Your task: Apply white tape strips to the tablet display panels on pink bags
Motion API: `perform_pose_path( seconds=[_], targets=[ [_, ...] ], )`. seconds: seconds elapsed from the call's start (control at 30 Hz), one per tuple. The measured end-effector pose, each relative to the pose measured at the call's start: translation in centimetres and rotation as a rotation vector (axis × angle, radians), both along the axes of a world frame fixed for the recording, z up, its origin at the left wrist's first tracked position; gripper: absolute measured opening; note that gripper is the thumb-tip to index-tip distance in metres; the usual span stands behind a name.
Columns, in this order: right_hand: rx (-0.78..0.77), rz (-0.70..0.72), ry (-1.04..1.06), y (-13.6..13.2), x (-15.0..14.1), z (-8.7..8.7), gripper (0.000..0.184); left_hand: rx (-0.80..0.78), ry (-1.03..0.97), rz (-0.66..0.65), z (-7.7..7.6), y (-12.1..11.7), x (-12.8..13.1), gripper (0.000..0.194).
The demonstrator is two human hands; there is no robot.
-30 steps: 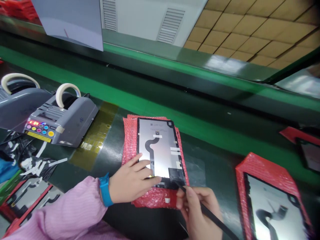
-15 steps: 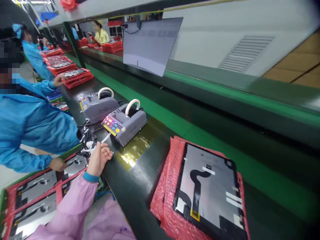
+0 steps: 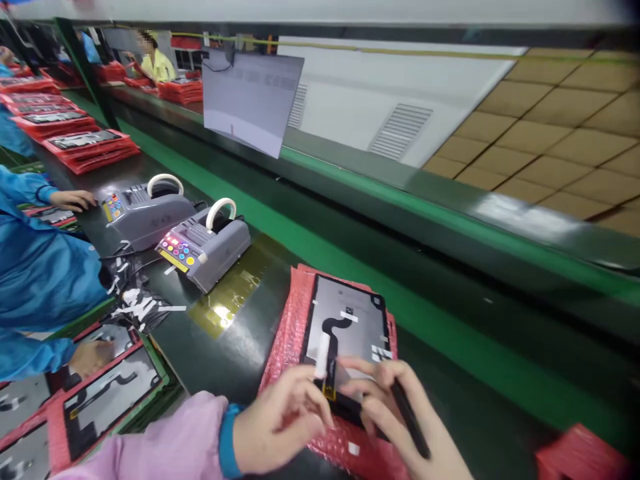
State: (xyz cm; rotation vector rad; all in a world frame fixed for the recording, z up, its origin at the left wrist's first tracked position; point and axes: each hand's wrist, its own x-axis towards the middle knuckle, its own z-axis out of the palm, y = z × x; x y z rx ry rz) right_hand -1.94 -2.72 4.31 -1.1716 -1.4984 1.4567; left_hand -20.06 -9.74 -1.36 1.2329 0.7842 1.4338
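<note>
A flat screen panel (image 3: 367,313) with a silver back and a black curved ribbon cable (image 3: 334,329) lies on red bubble-wrap bags (image 3: 280,347). My left hand (image 3: 280,420) is over its near left corner, fingers bent. From its fingertips a strip of white tape (image 3: 323,353) stands up beside the ribbon cable; motion blur hides the exact grip. Over the near right part of the panel is my right hand (image 3: 400,407). A slim black pen-like tool (image 3: 411,420) sits in that hand, its fingers curled above the panel.
Two grey tape dispensers (image 3: 205,247) (image 3: 145,210) stand left on the dark bench, near tape scraps (image 3: 143,303). Co-workers in blue sleeves (image 3: 45,267) work at the left, one hand (image 3: 93,357) on panels in a crate. A red bag (image 3: 580,453) lies at lower right.
My left hand has moved right from beside the tape dispenser to the panel, with a white strip now at its fingertips. My right hand has come into view. The view has swung right.
</note>
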Motion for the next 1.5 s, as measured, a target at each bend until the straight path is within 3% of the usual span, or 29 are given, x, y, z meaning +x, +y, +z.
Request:
perform_pose_path(
  seconds=[0.07,0.2,0.3,0.37,0.5,0.63,0.77,0.9,1.0,1.1,1.23,1.37,1.5],
  targets=[
    [-0.069,0.053,0.062,1.4,-0.9,0.4,0.040,0.049,0.131,-0.111,0.0,0.0,1.3,0.045],
    [-0.150,0.042,0.116,3.9,-1.4,1.4,0.054,0.016,0.161,-0.143,-0.1,0.3,1.3,0.046],
    [-0.105,-0.020,0.089,6.2,-1.2,1.9,0.058,-0.127,0.086,-0.263,0.3,0.5,0.7,0.049],
    [-0.066,-0.015,0.044,7.8,-1.3,1.6,0.057,-0.135,0.139,-0.301,1.0,0.9,0.0,0.045],
    [-0.102,0.142,-0.020,9.9,-2.1,-0.5,0.061,0.134,0.592,-0.099,2.7,2.8,-1.9,0.029],
    [-0.145,0.223,-0.025,10.6,-2.8,-1.9,0.062,0.309,1.065,0.077,2.7,5.2,-3.1,0.026],
    [-0.103,0.230,-0.103,10.8,-2.9,-2.5,0.059,0.322,1.284,0.110,1.7,6.8,-3.0,0.026],
    [-0.023,0.191,-0.219,11.1,-3.4,-3.9,0.062,0.306,1.379,0.110,0.9,7.3,-2.6,0.024],
    [0.102,0.089,-0.274,12.4,-3.9,-4.8,0.064,0.303,1.402,0.095,0.8,7.3,-2.6,0.025],
    [0.237,-0.126,-0.431,14.9,-2.8,-5.0,0.056,0.318,1.374,0.103,0.6,6.9,-2.9,0.027],
    [0.276,-0.501,-0.645,16.8,3.4,-4.6,0.036,0.273,1.142,0.201,-0.5,6.2,-4.3,0.028],
    [0.170,-0.580,-0.872,12.6,12.2,-5.3,0.021,-0.059,0.723,0.323,-2.7,6.1,-6.2,0.046],
    [0.158,-0.540,-0.982,6.7,16.9,-5.9,0.020,-0.380,0.414,0.154,-3.3,6.4,-6.7,0.059]
  ],
)
